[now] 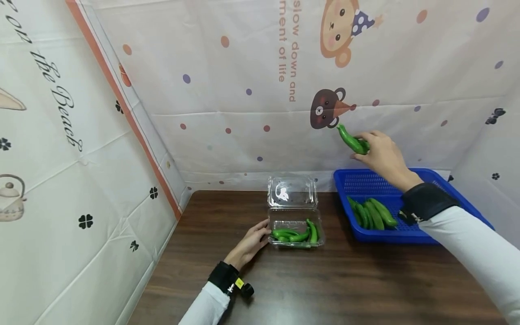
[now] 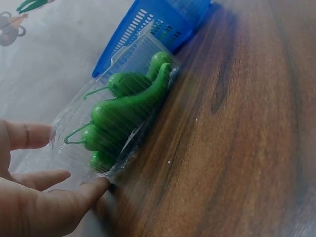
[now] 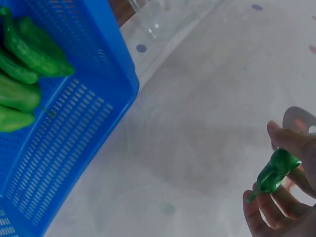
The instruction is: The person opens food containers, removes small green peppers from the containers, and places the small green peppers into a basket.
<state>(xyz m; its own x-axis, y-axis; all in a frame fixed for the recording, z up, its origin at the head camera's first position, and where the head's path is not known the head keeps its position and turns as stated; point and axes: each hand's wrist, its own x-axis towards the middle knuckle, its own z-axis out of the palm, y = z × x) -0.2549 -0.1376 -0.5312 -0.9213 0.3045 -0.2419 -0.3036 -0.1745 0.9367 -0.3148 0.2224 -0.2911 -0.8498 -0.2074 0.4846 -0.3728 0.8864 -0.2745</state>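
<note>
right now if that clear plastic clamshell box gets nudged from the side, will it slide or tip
The clear clamshell box looks thin and light, so it would probably slide on the smooth wooden table. Its open lid stands up behind, so a push there might flex or tip it. The left hand touches its side, and the green peppers add little weight.

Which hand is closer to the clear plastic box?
Left. The left hand touches the clear box's side with its fingertips; the right hand is raised over the blue basket, holding a green pepper.
</note>
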